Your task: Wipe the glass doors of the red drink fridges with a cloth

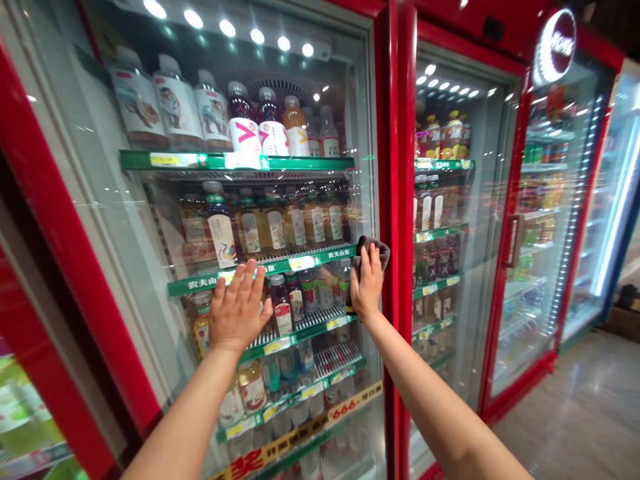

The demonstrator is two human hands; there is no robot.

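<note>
- Our left hand (237,308): center-left of the frame, open, fingers spread, palm facing the glass door (361,207); holds nothing. Can't tell if it touches the glass.
- Our right hand (369,279): right of center, laid over the dark cloth (385,254), fingers extended. Can't tell if they grip it or only press.
- Cloth: right of center, by the door's right edge, beside the red frame (389,133); sticks out above and beside our fingers.
- Behind the glass, upper left to upper center: bottles (180,103) on a green-edged shelf (310,163), 6 bright lamps (227,28) above.
- Bottom center: slanted banner (310,427) reading 666.
- Right side of frame: more red-framed coolers (513,240), 1 round lit sign (555,45) at upper right.
</note>
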